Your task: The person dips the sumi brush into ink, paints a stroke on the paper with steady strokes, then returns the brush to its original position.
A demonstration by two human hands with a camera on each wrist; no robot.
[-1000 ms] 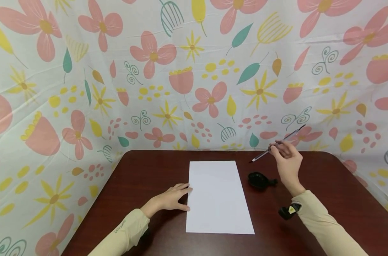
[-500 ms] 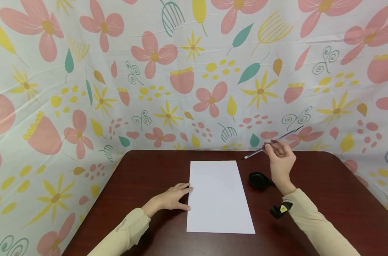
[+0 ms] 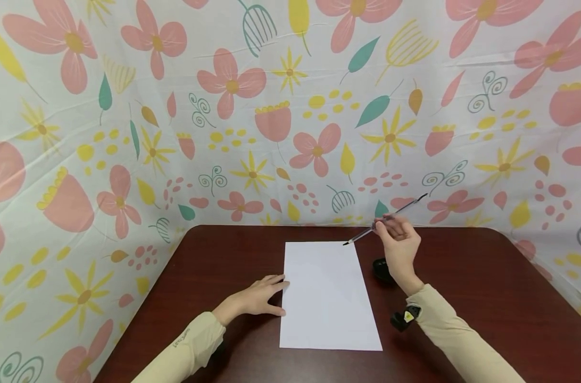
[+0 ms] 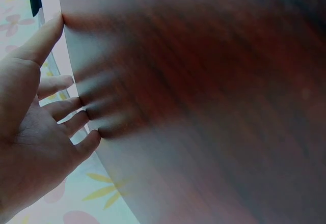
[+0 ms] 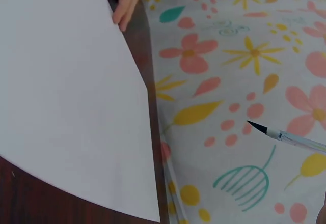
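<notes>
Paper (image 3: 326, 298) lay flat on the brown table (image 3: 199, 255), and steadying it while controlling the brush (image 5: 295, 139) looked like the care most needed. The left hand (image 3: 257, 298), fingers and thumb spread, touched the sheet's left edge; light, even pressure there would have served best, without wrinkling it. The right hand (image 3: 399, 244) pinched the brush partway along its shaft, the dark tip raised near the sheet's far right corner; a relaxed pinch and a wrist well clear of the black dish (image 3: 380, 271) beside the sheet seemed wise.

Fingers hid part of the shaft, and the right hand covered much of the dish, so its contents could not be told. Whether the tip was wet was unclear, as was its exact height. The right wrist view cut off the brush's rear; the left one was dim and blurred.
</notes>
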